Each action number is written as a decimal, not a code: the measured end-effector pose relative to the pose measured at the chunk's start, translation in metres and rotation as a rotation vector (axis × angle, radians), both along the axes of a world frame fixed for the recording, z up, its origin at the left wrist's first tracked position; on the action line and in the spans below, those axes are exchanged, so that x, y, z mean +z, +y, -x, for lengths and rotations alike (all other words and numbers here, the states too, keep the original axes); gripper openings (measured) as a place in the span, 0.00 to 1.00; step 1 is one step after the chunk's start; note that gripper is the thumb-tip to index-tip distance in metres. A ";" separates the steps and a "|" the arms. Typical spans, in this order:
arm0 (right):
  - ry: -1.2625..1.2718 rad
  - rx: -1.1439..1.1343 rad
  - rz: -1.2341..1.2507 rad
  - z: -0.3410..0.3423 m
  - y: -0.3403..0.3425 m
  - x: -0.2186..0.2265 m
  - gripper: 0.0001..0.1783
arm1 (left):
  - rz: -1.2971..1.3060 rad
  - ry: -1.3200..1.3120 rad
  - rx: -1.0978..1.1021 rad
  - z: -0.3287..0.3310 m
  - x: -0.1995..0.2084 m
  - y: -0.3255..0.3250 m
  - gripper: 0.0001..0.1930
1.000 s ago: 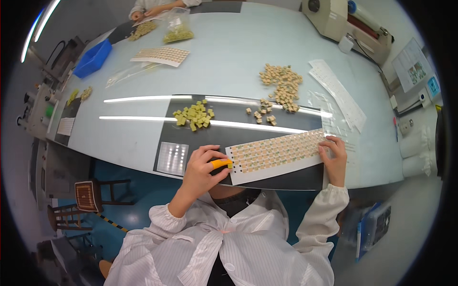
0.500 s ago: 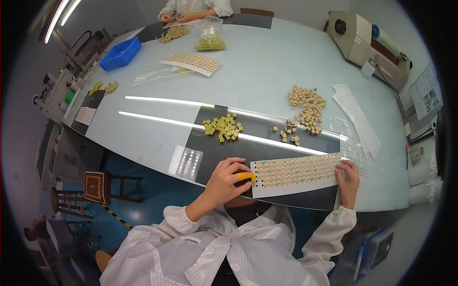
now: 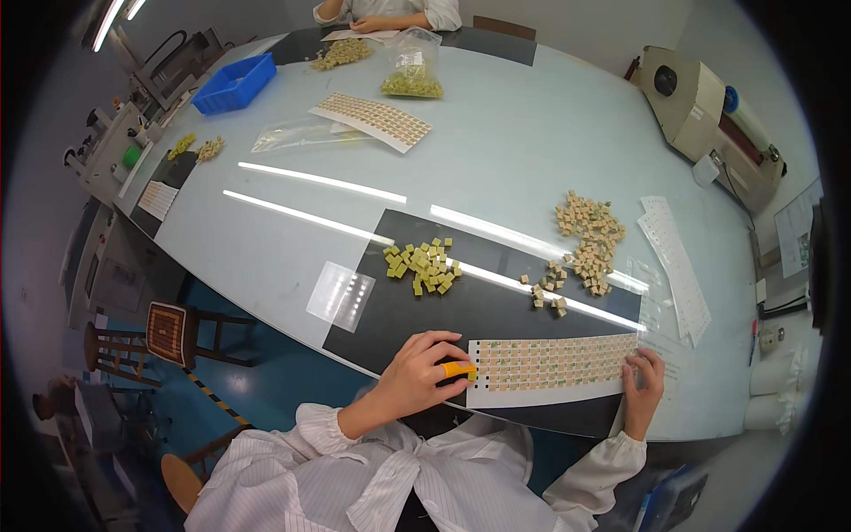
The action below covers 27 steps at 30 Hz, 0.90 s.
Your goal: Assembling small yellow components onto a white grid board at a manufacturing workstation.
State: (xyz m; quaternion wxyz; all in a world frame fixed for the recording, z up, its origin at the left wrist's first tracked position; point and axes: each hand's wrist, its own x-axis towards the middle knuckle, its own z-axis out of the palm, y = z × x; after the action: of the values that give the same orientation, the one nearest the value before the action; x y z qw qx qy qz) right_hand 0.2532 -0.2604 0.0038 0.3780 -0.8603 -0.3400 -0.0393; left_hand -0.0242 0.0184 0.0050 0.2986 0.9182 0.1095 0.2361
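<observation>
My left hand (image 3: 415, 379) is closed in a pinch at the left end of a white sheet, an orange band (image 3: 456, 368) round one finger. Between its fingertips shows a small yellow-green block (image 3: 472, 377), beside a column of black dots on the sheet. The white sheet (image 3: 545, 398) carries rows of small beige blocks (image 3: 567, 362), some with green marks. My right hand (image 3: 644, 387) lies at the sheet's right end, fingers stretched along its edge. Beyond the sheet are a pile of yellow-green blocks (image 3: 424, 266) and, farther right, a pile of beige blocks (image 3: 592, 238).
Two white strips (image 3: 675, 270) lie at the right, near a beige roller machine (image 3: 687, 97). Farther off are a filled sheet (image 3: 372, 118), a clear bag of green blocks (image 3: 412, 75) and a blue tray (image 3: 235, 86). Across the table sits a co-worker (image 3: 386, 18) in white.
The view has tilted, so the table and both hands appear lower. My hands keep their places at the sheet's two ends. One of the co-worker's hands has lifted from the table.
</observation>
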 end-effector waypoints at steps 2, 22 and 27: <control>0.020 -0.010 -0.019 0.001 -0.001 0.000 0.11 | 0.002 0.007 -0.005 0.000 0.001 0.000 0.11; -0.072 -0.018 0.095 -0.002 0.005 0.002 0.09 | 0.017 0.032 0.066 -0.005 0.004 -0.002 0.12; -0.119 -0.047 0.115 0.003 0.009 0.005 0.10 | 0.029 0.024 0.042 -0.005 0.000 -0.001 0.12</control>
State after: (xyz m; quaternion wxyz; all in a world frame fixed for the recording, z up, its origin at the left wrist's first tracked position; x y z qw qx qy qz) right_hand 0.2500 -0.2517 0.0086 0.3060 -0.8846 -0.3430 -0.0795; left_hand -0.0194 0.0172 0.0054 0.3056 0.9141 0.1357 0.2295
